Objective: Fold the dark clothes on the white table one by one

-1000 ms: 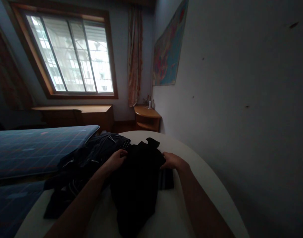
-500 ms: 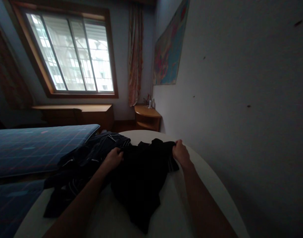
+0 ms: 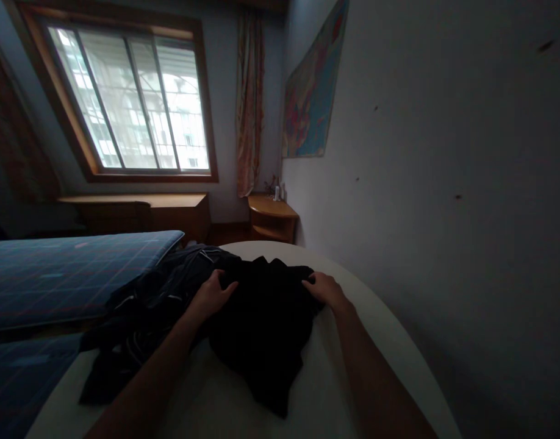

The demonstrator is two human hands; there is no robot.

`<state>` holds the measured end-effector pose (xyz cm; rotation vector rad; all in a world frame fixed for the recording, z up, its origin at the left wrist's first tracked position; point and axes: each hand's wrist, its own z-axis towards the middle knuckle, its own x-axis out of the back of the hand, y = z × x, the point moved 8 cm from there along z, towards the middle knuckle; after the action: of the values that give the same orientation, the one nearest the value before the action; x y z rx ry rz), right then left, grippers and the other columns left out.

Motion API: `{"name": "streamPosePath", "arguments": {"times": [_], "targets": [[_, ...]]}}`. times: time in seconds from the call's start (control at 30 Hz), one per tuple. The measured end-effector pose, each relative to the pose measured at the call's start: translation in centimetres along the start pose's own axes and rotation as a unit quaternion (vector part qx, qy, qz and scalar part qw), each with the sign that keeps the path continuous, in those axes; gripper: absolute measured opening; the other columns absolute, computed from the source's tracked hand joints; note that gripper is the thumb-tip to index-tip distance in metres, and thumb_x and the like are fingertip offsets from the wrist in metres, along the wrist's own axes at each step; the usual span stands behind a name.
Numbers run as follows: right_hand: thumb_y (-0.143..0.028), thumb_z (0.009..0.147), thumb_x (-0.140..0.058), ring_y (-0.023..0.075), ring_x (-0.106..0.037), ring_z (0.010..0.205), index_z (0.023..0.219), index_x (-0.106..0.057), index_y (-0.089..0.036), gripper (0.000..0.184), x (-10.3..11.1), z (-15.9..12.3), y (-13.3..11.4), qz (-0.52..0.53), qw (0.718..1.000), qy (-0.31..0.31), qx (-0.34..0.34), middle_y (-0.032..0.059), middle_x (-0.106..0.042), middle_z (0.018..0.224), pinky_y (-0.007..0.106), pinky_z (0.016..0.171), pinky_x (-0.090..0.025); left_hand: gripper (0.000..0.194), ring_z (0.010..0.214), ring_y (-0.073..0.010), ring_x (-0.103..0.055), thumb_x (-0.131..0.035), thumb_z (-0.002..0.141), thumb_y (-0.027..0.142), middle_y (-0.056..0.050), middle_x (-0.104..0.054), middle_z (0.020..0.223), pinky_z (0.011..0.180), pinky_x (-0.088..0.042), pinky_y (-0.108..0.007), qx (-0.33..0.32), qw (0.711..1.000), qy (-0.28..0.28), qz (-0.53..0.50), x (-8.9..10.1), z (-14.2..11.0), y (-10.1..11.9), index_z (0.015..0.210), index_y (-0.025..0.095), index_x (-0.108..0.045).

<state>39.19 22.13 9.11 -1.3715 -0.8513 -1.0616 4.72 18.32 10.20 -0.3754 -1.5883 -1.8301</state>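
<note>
A black garment [image 3: 262, 329] lies on a white rounded table [image 3: 380, 329] in front of me. My left hand [image 3: 211, 294] rests on its left upper edge with the fingers curled into the cloth. My right hand [image 3: 323, 288] holds the right upper edge, fingers bent onto the fabric. The garment's lower part trails toward me in a point.
A heap of dark clothes with light stripes [image 3: 143, 311] lies left of the garment. A blue checked bed [image 3: 55, 274] is further left. A wall [image 3: 445, 213] runs close along the right. A wooden desk [image 3: 138, 210] and corner shelf [image 3: 271, 219] stand under the window [image 3: 129, 100].
My right hand has come down and slightly left with the garment's corner, laying it flat on the table. The left hand has shifted a little onto the cloth.
</note>
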Motion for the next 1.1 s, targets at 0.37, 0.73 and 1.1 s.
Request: {"name": "streamPosePath", "arguments": {"times": [0.37, 0.73, 1.1], "targets": [[-0.043, 0.089, -0.061, 0.0357, -0.051, 0.128, 0.125, -0.059, -0.014, 0.047, 2.3, -1.0, -1.5, -0.060, 0.995, 0.081, 0.020, 0.0199, -0.061, 0.130, 0.051, 0.102, -0.039, 0.032, 0.046, -0.0156, -0.050, -0.062, 0.077, 0.037, -0.001, -0.057, 0.050, 0.048, -0.029, -0.027, -0.101, 0.931, -0.328, 0.127, -4.0, -5.3, 4.2, 0.049, 0.022, -0.059], [-0.053, 0.094, -0.052, 0.0272, -0.056, 0.126, 0.146, -0.044, -0.019, 0.063, -3.0, -1.8, -6.9, 0.178, 0.963, -0.004, 0.201, 0.0129, -0.061, 0.135, 0.046, 0.111, -0.030, 0.032, 0.041, -0.0102, -0.049, -0.055, 0.084, 0.034, 0.001, -0.059, 0.051, 0.042, -0.033, -0.020, -0.164, 0.796, -0.564, 0.144, -4.8, -14.3, 10.1, 0.057, 0.019, -0.065], [-0.031, 0.083, -0.068, 0.0194, -0.067, 0.087, 0.091, -0.075, -0.019, 0.016, -2.5, -1.7, -7.4, 0.270, 0.918, 0.007, 0.291, 0.0051, -0.074, 0.092, 0.033, 0.086, -0.047, 0.050, 0.092, -0.0231, -0.067, -0.062, 0.084, 0.042, -0.012, -0.070, 0.111, 0.077, -0.051, -0.032, -0.078, 0.994, -0.071, -0.033, -2.3, -1.7, 3.6, 0.125, 0.014, -0.058]]}}
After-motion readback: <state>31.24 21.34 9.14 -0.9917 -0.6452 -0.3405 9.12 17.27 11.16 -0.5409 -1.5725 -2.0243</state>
